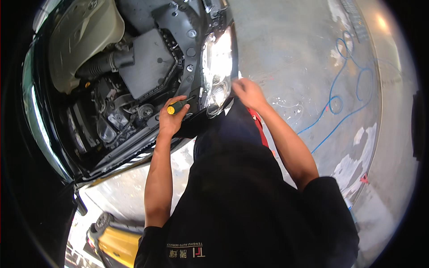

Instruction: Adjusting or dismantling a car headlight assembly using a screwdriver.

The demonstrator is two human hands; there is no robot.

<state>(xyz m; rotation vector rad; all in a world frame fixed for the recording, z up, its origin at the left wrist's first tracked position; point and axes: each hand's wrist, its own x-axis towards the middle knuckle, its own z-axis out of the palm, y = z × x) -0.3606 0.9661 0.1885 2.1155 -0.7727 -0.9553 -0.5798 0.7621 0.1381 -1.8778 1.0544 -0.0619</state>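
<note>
A screwdriver (177, 106) with a green and yellow handle is in my left hand (171, 117); its shaft points at the black panel behind the headlight. My right hand (248, 93), slightly blurred, is at the outer edge of the car's headlight (219, 67), its fingers bent and partly hidden from view. Whether it grips the edge I cannot tell. Inward of the headlight lies a black plastic trim panel (190, 52) with round fasteners. The air filter housing (149, 62) and its ribbed intake hose (97, 67) sit further in.
A beige engine cover (90, 33) lies at the upper left of the engine bay. Blue hose (330, 97) loops over the grey floor at the right. A yellow vehicle (119, 243) stands at the lower left. Something red (259, 125) is beside my body.
</note>
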